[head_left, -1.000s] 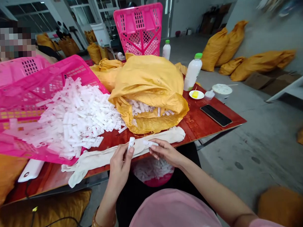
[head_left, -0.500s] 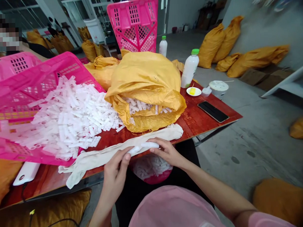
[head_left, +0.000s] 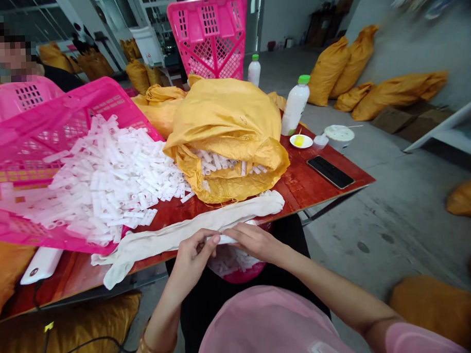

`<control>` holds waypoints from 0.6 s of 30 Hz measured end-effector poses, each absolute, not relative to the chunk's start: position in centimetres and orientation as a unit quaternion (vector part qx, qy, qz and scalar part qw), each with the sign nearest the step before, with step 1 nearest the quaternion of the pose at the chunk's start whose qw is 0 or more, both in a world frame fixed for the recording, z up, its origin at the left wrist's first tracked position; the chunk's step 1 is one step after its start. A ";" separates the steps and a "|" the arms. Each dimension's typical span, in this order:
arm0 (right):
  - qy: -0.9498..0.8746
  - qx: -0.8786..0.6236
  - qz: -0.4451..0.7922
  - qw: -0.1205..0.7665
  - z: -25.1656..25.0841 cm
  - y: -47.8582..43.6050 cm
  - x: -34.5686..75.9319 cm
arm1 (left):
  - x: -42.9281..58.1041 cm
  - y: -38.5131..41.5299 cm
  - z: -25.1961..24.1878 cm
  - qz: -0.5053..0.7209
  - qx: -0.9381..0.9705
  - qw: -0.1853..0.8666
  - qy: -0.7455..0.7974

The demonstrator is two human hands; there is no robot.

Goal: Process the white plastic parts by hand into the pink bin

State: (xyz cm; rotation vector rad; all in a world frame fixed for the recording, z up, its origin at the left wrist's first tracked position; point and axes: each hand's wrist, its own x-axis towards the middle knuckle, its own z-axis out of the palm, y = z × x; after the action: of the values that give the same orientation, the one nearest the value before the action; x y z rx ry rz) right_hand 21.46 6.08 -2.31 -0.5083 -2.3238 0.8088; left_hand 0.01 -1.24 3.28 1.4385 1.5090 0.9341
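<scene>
My left hand (head_left: 195, 254) and my right hand (head_left: 255, 241) meet above my lap at the table's front edge. Both are closed around a small white plastic tube (head_left: 227, 239), which lies level between the fingertips; the fingers partly cover it. Just beyond them a long white cloth roll (head_left: 160, 236) lies along the edge. Below my hands, between my knees, is a pink container (head_left: 244, 275) of similar white pieces. A large heap of white tubes (head_left: 112, 181) spills from a tipped pink crate (head_left: 112, 96) to the left.
An open yellow sack (head_left: 225, 110) holding more tubes lies on the red table (head_left: 298, 190). To its right are a white bottle (head_left: 296, 107), a small dish (head_left: 306, 141), a tub (head_left: 339, 134) and a phone (head_left: 330, 172). A white power bank-like device (head_left: 41, 265) sits front left. Another person (head_left: 11, 55) is behind the crates.
Half a second ago each hand held a white piece with the ends nearly meeting. The hands have now come together, and a single tube shows between them. The view has shifted slightly.
</scene>
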 end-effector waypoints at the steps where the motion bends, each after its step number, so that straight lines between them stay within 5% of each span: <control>1: -0.879 -0.209 0.307 0.299 -2.1 6.2 21.4 | 0.2 -1.0 3.0 0.395 0.553 0.424 0.599; 5: -0.840 -0.256 0.411 0.246 -0.6 6.3 21.1 | 0.4 -0.8 2.2 0.470 0.504 0.417 0.593; 9: -0.801 -0.218 0.514 0.218 0.0 5.9 20.8 | 0.0 -0.9 2.5 0.418 0.567 0.389 0.593; 14: -0.844 -0.286 0.390 0.231 -1.0 5.1 20.1 | 0.8 -1.3 2.8 0.408 0.544 0.403 0.612; 18: -0.838 -0.246 0.426 0.236 -0.5 5.1 20.3 | 2.1 -2.1 2.6 0.405 0.569 0.409 0.587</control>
State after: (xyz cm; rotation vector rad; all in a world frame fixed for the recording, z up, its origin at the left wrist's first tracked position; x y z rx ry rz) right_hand 20.35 5.15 -0.54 -0.6734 -2.2979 1.1678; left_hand 2.10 -2.07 2.57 1.4331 1.4786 1.0202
